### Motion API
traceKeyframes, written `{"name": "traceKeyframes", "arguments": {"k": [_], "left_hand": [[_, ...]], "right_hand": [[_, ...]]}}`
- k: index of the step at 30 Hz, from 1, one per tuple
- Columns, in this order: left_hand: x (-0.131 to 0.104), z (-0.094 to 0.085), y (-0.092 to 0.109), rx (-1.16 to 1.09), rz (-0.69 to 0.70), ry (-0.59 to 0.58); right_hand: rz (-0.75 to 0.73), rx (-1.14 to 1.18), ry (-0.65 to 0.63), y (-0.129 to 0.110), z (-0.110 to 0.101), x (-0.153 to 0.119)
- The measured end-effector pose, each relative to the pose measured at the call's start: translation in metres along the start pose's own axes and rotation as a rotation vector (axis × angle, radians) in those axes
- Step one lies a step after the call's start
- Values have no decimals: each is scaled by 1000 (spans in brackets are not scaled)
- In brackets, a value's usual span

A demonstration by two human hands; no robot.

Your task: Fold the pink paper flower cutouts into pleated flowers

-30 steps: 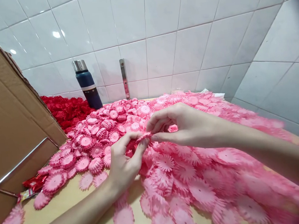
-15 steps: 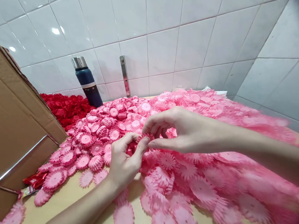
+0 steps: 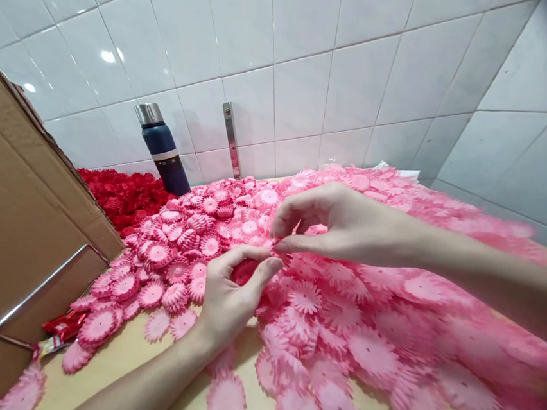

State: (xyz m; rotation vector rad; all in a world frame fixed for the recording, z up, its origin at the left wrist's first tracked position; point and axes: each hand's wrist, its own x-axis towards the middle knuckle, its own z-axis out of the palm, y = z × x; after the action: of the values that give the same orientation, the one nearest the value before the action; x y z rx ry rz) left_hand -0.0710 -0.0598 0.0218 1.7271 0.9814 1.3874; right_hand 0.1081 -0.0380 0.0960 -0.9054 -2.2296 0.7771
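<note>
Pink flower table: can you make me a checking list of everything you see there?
Surface: pale wooden tabletop, bare only along the near left edge.
Job's things: one darker pink ruffled fabric flower piece held in the left hand; a wide heap of flat pink fabric flower pieces; finished cupped pink flowers grouped at the left of it.
Clutter: red fabric flowers pile at the back left; red foil wrapper; dark blue metal flask with a steel cap.
Grippers: left hand pinching the piece; right hand with fingertips meeting it.
Cables: nothing seen.
Surroundings: white tiled wall; brown cardboard box flap; bent metal rod; metal wall bracket.
</note>
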Motion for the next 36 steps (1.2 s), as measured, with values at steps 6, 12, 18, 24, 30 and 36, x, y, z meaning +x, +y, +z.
{"name": "traceKeyframes", "arguments": {"k": [6, 12, 18, 24, 30, 36], "left_hand": [[3, -1, 0, 33, 1, 91], [4, -1, 0, 36, 8, 119], [0, -1, 2, 85, 71, 61], [2, -1, 2, 82, 66, 97], [3, -1, 1, 33, 25, 119], [0, -3, 2, 30, 33, 115]], "right_hand": [[-3, -82, 113, -4, 4, -1], [36, 16, 88, -7, 1, 0], [154, 151, 1, -5, 4, 0], [93, 139, -40, 4, 3, 0], [53, 164, -155, 3, -1, -2], [98, 155, -197, -1, -5, -3]]}}
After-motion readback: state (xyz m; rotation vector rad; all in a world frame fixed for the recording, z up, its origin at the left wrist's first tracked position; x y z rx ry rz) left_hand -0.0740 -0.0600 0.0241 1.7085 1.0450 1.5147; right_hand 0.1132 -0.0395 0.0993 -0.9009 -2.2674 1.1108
